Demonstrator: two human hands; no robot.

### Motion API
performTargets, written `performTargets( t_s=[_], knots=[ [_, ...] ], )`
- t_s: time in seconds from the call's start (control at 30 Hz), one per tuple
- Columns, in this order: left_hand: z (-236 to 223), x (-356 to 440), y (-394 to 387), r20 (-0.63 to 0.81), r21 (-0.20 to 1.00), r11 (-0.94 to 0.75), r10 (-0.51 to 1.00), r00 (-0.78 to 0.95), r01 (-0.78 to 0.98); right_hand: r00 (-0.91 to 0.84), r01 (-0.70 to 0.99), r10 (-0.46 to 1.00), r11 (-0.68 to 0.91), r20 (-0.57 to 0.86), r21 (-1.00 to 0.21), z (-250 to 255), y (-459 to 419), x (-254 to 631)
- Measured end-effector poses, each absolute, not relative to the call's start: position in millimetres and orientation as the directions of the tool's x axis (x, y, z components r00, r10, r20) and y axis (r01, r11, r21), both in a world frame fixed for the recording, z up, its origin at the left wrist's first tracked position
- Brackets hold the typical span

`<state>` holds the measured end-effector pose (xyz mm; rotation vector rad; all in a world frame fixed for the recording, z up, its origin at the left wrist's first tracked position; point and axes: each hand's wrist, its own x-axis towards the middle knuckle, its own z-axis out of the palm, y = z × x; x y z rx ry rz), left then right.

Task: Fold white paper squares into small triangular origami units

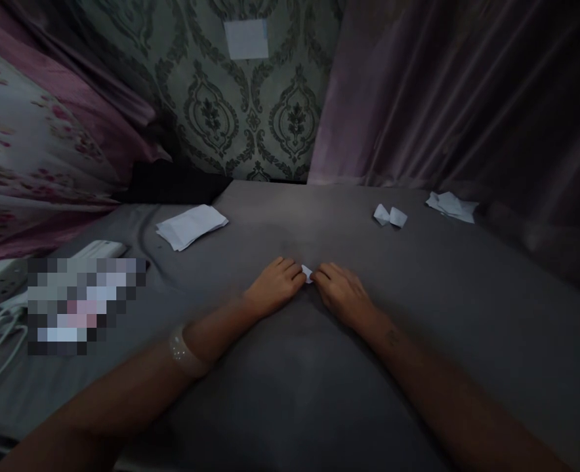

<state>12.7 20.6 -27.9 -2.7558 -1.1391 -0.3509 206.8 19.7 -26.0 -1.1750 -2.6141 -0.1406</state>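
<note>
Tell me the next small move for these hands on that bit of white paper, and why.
Probably a gentle press with the right hand while the left hand steadies the small white paper: both hands meet at its opposite sides, low over the gray surface, well placed for that. Fingers partly cover it, so any crease is unclear.

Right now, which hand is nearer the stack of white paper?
Left. The left hand is to the near right of the white paper stack; the right hand is farther right, beyond the left.
</note>
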Motion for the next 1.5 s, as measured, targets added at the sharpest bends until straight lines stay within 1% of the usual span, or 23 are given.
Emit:
performTargets(
  t_s=[0.07,0.13,0.2,0.3,0.37,0.5,0.8,1.0,1.23,1.4,1.5],
  knots=[
    [-30.5,10.9,18.2,0.26,0.086,-0.675,0.725,0.638,0.733,-0.586,0.755,0.767,0.634,0.261,-0.168,-28.7,19.4,207.8],
    [-31.5,9.0,16.1,0.269,0.254,-0.612,0.788,0.554,0.749,-0.542,0.732,0.804,0.594,0.243,-0.333,-30.9,21.1,209.7],
    [-30.7,7.4,15.3,0.255,0.413,-0.525,0.851,0.459,0.744,-0.508,0.691,0.832,0.549,0.225,-0.47,-32.7,24.7,210.9],
    [-28.1,6.7,16.6,0.188,0.572,-0.374,0.926,0.327,0.73,-0.45,0.643,0.866,0.482,0.216,-0.595,-34.7,31.4,210.1],
    [-26.9,7.4,18.0,0.154,0.618,-0.305,0.951,0.269,0.724,-0.395,0.634,0.895,0.43,0.209,-0.642,-35.8,35.3,208.0],
    [-27.2,10.3,19.5,0.13,0.636,-0.224,0.974,0.184,0.738,-0.287,0.64,0.942,0.325,0.176,-0.696,-38.6,40.2,203.1],
    [-34.6,14.3,24.8,0.095,0.621,-0.114,0.993,0.07,0.776,-0.186,0.685,0.975,0.218,0.123,-0.695,-40.3,45.0,194.9],
    [-34.8,13.6,28.2,0.041,0.656,-0.057,0.998,0.04,0.752,-0.177,0.704,0.982,0.174,0.068,-0.689,-35.3,48.9,194.1],
    [-31.3,13.7,29.8,-0.011,0.664,-0.007,1.0,0.019,0.748,-0.173,0.725,0.984,0.148,0.03,-0.673,-35.4,53.2,194.3],
    [-30.2,16.1,28.2,0.004,0.63,-0.022,1.0,0.025,0.777,-0.182,0.726,0.983,0.144,0.014,-0.672,-35.4,53.7,193.9],
    [-31.1,15.7,28.1,0.005,0.636,-0.029,0.999,0.033,0.771,-0.186,0.73,0.983,0.141,0.005,-0.669,-35.3,54.2,193.7]
  ],
)
